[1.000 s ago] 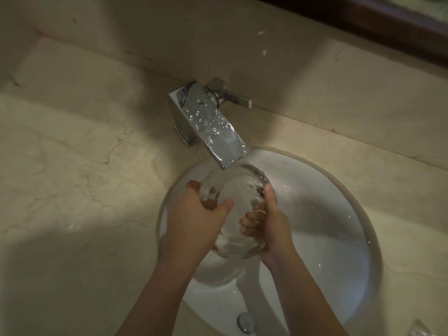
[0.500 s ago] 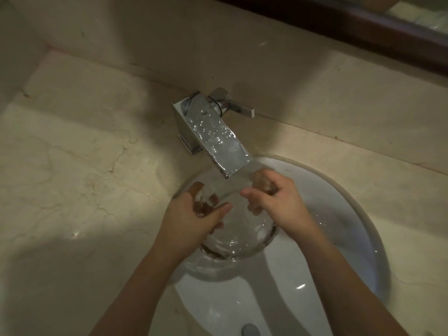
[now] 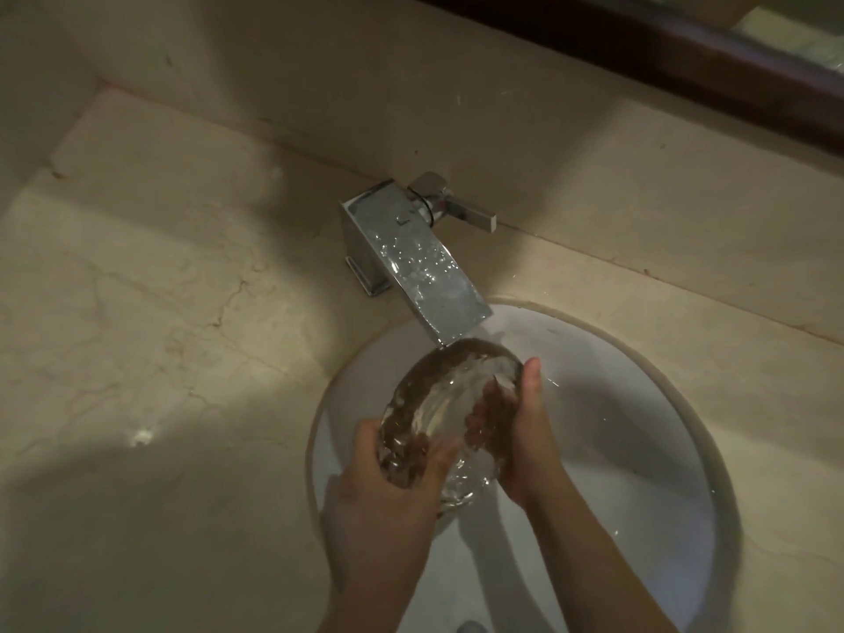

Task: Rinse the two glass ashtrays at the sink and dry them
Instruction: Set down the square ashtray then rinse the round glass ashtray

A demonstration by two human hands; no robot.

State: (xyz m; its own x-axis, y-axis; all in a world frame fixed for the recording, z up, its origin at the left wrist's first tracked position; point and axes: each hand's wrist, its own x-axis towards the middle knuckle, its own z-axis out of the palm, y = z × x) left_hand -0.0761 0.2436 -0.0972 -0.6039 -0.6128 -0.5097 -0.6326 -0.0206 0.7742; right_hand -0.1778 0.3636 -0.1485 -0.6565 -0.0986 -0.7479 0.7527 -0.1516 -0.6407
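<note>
A round clear glass ashtray (image 3: pixel 440 404) is held tilted over the white sink basin (image 3: pixel 639 427), just below the spout of the chrome faucet (image 3: pixel 411 262). Water runs down the open spout and over the glass. My left hand (image 3: pixel 388 491) grips the ashtray's lower left edge, thumb across its front. My right hand (image 3: pixel 520 431) holds its right side, thumb up along the rim and fingers behind the glass. Only this one ashtray is in view.
The beige marble counter (image 3: pixel 160 335) spreads wide to the left of the basin. The faucet lever (image 3: pixel 466 212) points right. A marble backsplash and a dark wooden frame (image 3: pixel 639 52) run along the back. The drain (image 3: pixel 470 625) shows at the bottom edge.
The ashtray has tipped from lying flat to standing on edge under the spout. My right hand moved from the far rim to the ashtray's right side. The view shifted left.
</note>
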